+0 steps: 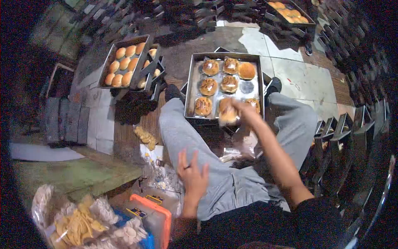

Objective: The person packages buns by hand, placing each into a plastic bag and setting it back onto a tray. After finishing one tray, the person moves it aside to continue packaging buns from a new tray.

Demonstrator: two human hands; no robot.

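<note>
Between my legs stands a square metal tray point(188, 79) with several buns, most of them in clear wrappers. My right hand point(244, 111) is blurred over the tray's front edge, at a bun point(228, 112) that looks wrapped; how the fingers meet it is smeared. To the right of that bun lies another wrapped bun point(252, 104), partly behind the hand. One bun point(246, 71) at the back right looks unwrapped, with a bare dark patch in front of it. My left hand point(194, 176) hovers over my left thigh with its fingers spread, holding nothing.
A tray of plain buns point(124, 62) sits on stacked trays at the left. Another bun tray point(290, 13) is at the back right. Bags of yellowish food point(78, 224) and an orange-rimmed box point(166, 216) are at the lower left. Dark trays point(344, 124) line the right.
</note>
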